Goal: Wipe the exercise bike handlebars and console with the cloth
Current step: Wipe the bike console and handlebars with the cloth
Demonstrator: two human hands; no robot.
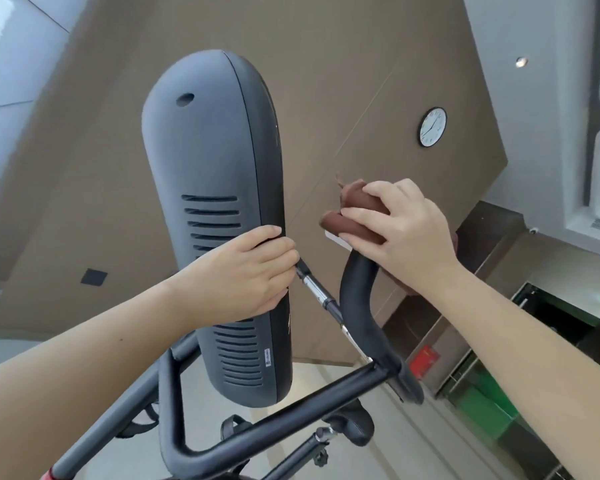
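We find no legible text. The small sticker on the console is blurred, and the wall clock numerals are too small to read.

1 head-worn wide-angle view — close behind the console, tilted, facing the brown wall.

The folded fabric cloth is reddish brown. The curved padded handlebar is matte black, the tall plastic console grey with dark slots.
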